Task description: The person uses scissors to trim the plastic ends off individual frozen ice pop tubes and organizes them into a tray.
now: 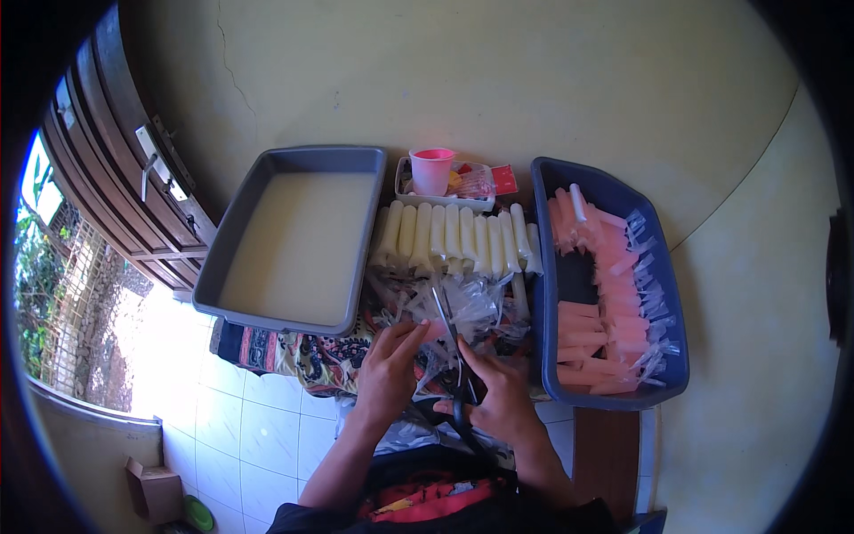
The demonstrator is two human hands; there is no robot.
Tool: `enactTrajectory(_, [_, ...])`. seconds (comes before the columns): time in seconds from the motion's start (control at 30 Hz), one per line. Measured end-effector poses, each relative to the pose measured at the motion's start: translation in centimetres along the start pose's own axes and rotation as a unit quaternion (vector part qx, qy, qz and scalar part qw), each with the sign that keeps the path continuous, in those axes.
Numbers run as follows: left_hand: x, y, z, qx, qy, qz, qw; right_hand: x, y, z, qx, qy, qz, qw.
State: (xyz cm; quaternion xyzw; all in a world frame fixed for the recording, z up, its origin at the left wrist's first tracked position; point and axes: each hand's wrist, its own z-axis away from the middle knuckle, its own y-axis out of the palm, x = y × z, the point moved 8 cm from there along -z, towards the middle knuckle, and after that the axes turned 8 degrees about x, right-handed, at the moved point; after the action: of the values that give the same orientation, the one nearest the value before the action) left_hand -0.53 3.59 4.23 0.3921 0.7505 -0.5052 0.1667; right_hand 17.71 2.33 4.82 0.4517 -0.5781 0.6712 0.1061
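Note:
Between the fingers of my left hand (pixel 389 367) is a short pink liquid-filled plastic tube (pixel 436 330), mostly hidden by the fingers. My right hand (pixel 502 399) grips black-handled scissors (pixel 460 408), whose blades stand slightly apart beside the tube's right end and point away from me. Whether the blades touch the plastic, I cannot tell. Just beyond the hands lies a heap of clear plastic film (pixel 475 302). Behind it, a row of pale yellow filled tubes (pixel 452 233) lies side by side.
A grey basin (pixel 205 280) of pale milky liquid stands at left. At right, a dark blue basin (pixel 548 320) holds many pink tubes with clear plastic ends. A pink cup (pixel 429 175) sits in a small white tray (pixel 477 202) at the back. Patterned cloth (pixel 320 360) hangs below.

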Motion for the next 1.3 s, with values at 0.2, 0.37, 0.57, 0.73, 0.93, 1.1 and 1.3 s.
enactTrajectory(0.2, [-0.3, -0.1, 0.2, 0.005, 0.005, -0.015, 1.0, -0.1, 0.1, 0.1, 0.001, -0.002, -0.009, 1.0])
enactTrajectory(0.37, [0.0, 0.1, 0.4, 0.009, 0.002, -0.021, 1.0, -0.3, 0.2, 0.2, 0.004, 0.01, -0.03, 0.999])
enactTrajectory(0.57, [0.8, 0.7, 0.5, 0.022, 0.001, -0.034, 0.999, -1.0, 0.6, 0.4, 0.018, 0.012, -0.023, 0.999])
enactTrajectory(0.73, [1.2, 0.3, 0.5, 0.015, -0.001, -0.028, 0.999, -3.4, 2.3, 0.7, 0.052, 0.069, -0.13, 0.988])
enactTrajectory(0.93, [1.6, 0.3, 0.6, 0.011, 0.001, -0.022, 1.0, -2.8, 1.8, 0.4, 0.02, 0.052, -0.111, 0.992])
enactTrajectory(1.1, [1.8, 0.3, 0.8, 0.012, -0.016, 0.003, 1.0, -1.6, -0.4, -0.5, -0.062, 0.028, 0.058, 0.996])
enactTrajectory(1.3, [1.2, -0.3, 0.5, -0.015, -0.017, -0.004, 1.0, -3.4, -0.2, -1.6, -0.032, 0.069, 0.143, 0.987])
